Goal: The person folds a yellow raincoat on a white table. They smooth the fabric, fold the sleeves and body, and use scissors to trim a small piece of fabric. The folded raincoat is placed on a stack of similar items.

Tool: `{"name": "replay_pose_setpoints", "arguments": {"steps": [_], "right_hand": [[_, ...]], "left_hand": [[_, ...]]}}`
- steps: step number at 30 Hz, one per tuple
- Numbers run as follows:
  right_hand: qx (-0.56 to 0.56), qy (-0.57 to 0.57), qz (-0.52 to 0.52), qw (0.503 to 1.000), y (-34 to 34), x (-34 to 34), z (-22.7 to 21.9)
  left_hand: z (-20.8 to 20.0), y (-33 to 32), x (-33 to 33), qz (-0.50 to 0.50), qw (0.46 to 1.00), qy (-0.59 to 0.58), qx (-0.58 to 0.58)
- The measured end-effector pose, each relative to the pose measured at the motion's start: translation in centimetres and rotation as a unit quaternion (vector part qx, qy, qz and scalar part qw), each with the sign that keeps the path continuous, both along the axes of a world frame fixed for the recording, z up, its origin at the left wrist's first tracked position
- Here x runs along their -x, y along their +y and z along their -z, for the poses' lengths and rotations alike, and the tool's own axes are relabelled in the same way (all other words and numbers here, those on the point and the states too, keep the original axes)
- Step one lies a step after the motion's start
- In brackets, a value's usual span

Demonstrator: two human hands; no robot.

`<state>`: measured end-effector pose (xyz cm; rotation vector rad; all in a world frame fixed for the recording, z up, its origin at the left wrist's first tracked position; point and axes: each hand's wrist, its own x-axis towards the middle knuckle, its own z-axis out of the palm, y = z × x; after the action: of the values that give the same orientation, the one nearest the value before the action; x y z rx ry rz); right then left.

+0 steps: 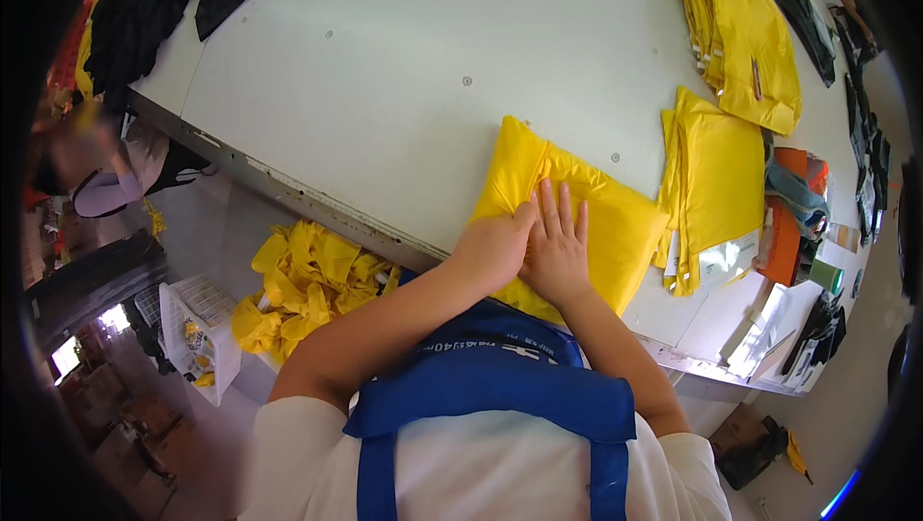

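Note:
A puffy, folded yellow fabric piece (615, 242), smooth and slightly shiny, lies at the table's near edge in front of me. My right hand (558, 257) rests flat on it, its fingers stretched out and a little apart. Beside it, touching, my left hand (495, 244) is closed, with its fingers bent down at a crease in the yellow fabric. The left fingertips are mostly hidden. Creases run from the hands toward the piece's far left corner.
Stacked yellow fabric pieces (716, 175) and a larger yellow pile (745, 40) lie right on the white table (404, 88). Black fabric (144, 16) covers its far left. Below the edge are a yellow heap (308, 281) and a white basket (197, 329). A person (106, 170) sits left.

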<state>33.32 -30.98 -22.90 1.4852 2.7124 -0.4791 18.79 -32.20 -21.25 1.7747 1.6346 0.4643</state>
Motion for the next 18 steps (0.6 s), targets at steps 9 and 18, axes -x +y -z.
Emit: {"name": "replay_pose_setpoints", "arguments": {"steps": [9, 18], "right_hand": [[-0.02, 0.32, -0.065, 0.945, -1.7, -1.7, -0.9], [-0.068, 0.227, -0.254, 0.938, -5.9, 0.5, -1.3]], "left_hand": [[0.9, 1.8, 0.1, 0.016, 0.991, 0.106, 0.081], [0.5, 2.4, 0.6, 0.021, 0.993, 0.054, 0.103]]}}
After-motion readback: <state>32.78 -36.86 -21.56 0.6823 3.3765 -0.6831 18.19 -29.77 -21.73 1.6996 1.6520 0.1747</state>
